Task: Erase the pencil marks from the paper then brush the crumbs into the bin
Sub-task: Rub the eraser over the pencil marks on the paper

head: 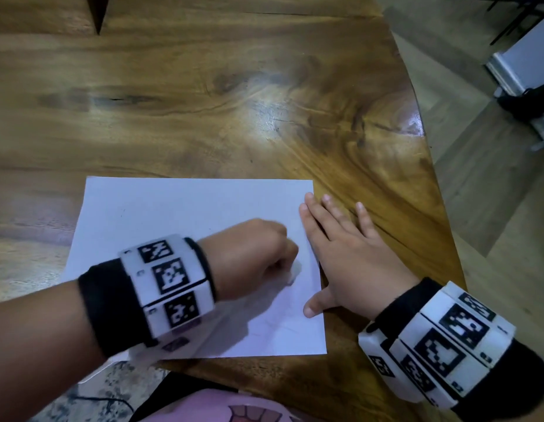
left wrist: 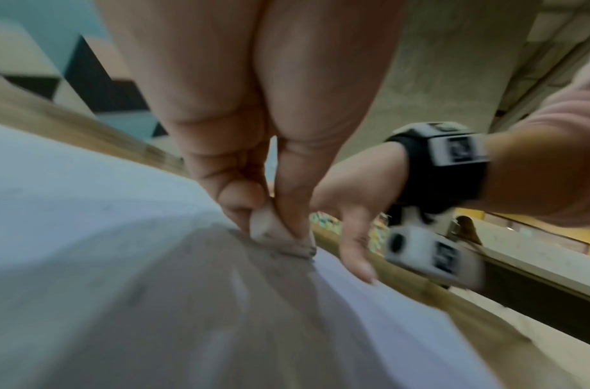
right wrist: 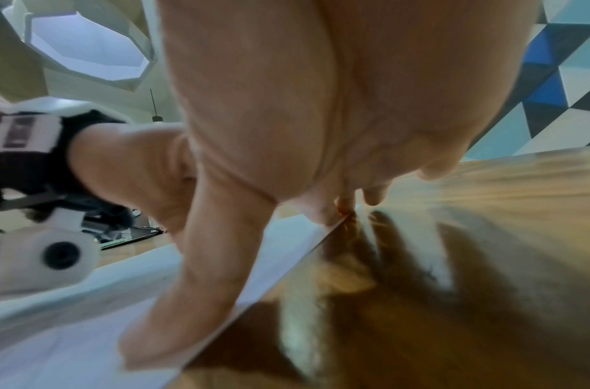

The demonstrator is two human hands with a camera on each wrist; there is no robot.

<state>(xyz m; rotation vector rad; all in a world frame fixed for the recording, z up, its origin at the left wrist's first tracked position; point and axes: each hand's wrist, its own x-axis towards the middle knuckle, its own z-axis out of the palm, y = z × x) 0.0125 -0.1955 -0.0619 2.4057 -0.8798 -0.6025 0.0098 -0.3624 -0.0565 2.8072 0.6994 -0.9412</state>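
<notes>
A white sheet of paper lies on the wooden table near its front edge. My left hand is curled over the paper's right part and pinches a small whitish eraser whose tip touches the sheet. Faint pencil marks show below the hand, and small dark crumbs lie around the eraser tip. My right hand lies flat with straight fingers across the paper's right edge, thumb on the sheet, other fingers partly on the wood. No bin is in view.
The table's right edge runs diagonally, with a tiled floor beyond it. A dark object and white furniture stand at the far right. Pink clothing shows at the bottom. Bare wood stretches behind the paper.
</notes>
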